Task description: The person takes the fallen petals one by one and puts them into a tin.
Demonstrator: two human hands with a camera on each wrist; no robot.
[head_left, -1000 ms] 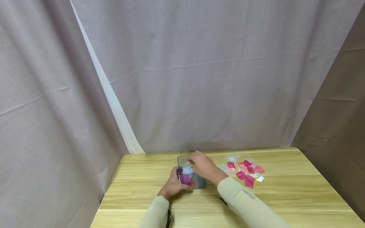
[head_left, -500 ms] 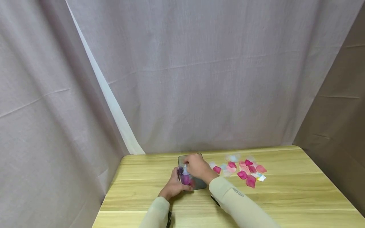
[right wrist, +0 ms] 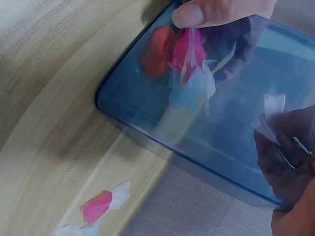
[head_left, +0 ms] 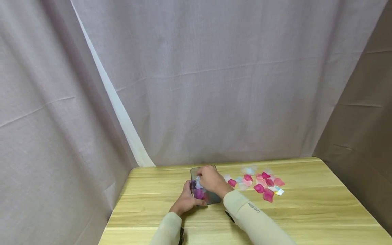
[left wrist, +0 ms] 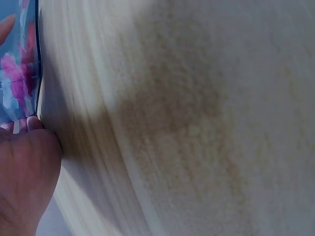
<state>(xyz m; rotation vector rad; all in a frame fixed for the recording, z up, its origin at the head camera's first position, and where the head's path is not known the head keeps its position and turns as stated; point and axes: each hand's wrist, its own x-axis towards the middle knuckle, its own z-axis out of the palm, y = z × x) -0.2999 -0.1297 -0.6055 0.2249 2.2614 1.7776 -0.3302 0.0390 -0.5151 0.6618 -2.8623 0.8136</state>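
A see-through blue-grey box [head_left: 215, 198] sits on the table, gripped at its left side by my left hand [head_left: 185, 200]. The left thumb presses the front wall in the head view. My right hand [head_left: 211, 179] reaches into the opening with fingers curled. In the right wrist view, its fingertips, seen through the wall, pinch a whitish petal-like piece [right wrist: 274, 104]. Artificial petals lie inside the box: magenta [right wrist: 191, 49], red [right wrist: 158, 53] and pale blue [right wrist: 189, 92]. The left wrist view catches only the left palm [left wrist: 27, 164] and a corner of the box.
Loose pink, magenta and white petals [head_left: 267, 195] are scattered on the wooden table [head_left: 306, 211] right of the box. A small white piece with yellow [head_left: 279, 191] lies among them. A grey curtain [head_left: 229, 102] hangs behind the table.
My right hand has shifted left and lower into the box with the whitish piece, uncovering petals beside the box. Over the last half second it hardly moves. The left hand keeps its hold.
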